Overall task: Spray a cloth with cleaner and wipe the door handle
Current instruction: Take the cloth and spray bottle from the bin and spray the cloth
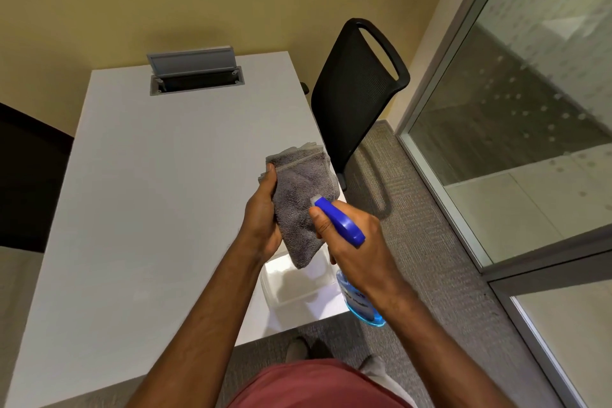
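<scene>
- The soft grey folded cloth (299, 199) is held up in the air over the near right corner of the big white flat table (149, 195). It hangs down long and loose, and its fuzzy top edge shows a lighter stitched band.
- The white table fills the left and middle of the view. Its right edge runs close by the hands, and its near edge ends just in front of the person's feet. The wide top to the left of the hands is bare.
- A black mesh chair with an open handle hole at the top (356, 89) stands just past the table's right edge, behind the cloth. Grey carpet (427, 242) lies between the chair and the frosted glass wall with a silver frame (516, 129) on the right.
- The left hand (263, 219) grips the cloth along its left side, thumb up near the top edge and fingers wrapped behind it.
- The right hand (356, 240) is curled tight around the neck of the clear spray bottle with blue liquid and a bright blue trigger top (341, 220). The bottle's nozzle points at the cloth and sits right up against it.
- A clear plastic box (298, 285) sits on the table's corner under the hands.
</scene>
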`<state>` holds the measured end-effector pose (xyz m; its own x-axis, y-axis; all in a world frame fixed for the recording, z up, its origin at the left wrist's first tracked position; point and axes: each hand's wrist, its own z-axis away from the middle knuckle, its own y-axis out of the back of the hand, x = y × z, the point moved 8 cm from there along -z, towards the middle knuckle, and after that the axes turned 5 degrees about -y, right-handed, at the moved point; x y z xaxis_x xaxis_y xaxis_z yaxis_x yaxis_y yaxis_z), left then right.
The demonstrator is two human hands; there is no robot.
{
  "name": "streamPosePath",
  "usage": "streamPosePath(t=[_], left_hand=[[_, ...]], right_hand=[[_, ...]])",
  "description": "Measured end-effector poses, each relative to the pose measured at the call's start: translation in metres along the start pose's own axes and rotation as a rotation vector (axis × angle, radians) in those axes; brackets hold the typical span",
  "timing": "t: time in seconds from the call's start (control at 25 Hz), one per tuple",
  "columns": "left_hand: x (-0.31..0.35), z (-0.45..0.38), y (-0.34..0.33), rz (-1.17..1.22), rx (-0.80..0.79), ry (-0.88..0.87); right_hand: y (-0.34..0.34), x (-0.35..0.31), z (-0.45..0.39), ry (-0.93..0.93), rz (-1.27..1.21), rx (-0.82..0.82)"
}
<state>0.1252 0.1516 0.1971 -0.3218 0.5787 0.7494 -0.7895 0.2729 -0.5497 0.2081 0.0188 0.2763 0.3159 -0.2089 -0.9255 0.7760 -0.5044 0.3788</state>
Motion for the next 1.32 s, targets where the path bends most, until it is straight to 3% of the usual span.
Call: streamPosePath(t=[0.16,0.4,1.32], left_hand=[[-0.001,0.0,-0.001,-0.008,0.012,-0.002],[-0.001,-0.004,0.002,-0.001,0.017,-0.012],[-0.006,-0.024,0.014,-0.002,0.037,-0.035]], right_hand=[[-0.004,-0.005,0.002,0.051,0.116,0.002],[0.0,-0.004,0.006,0.062,0.071,0.004],[-0.003,0.002,0.013,0.162,0.27,-0.043]])
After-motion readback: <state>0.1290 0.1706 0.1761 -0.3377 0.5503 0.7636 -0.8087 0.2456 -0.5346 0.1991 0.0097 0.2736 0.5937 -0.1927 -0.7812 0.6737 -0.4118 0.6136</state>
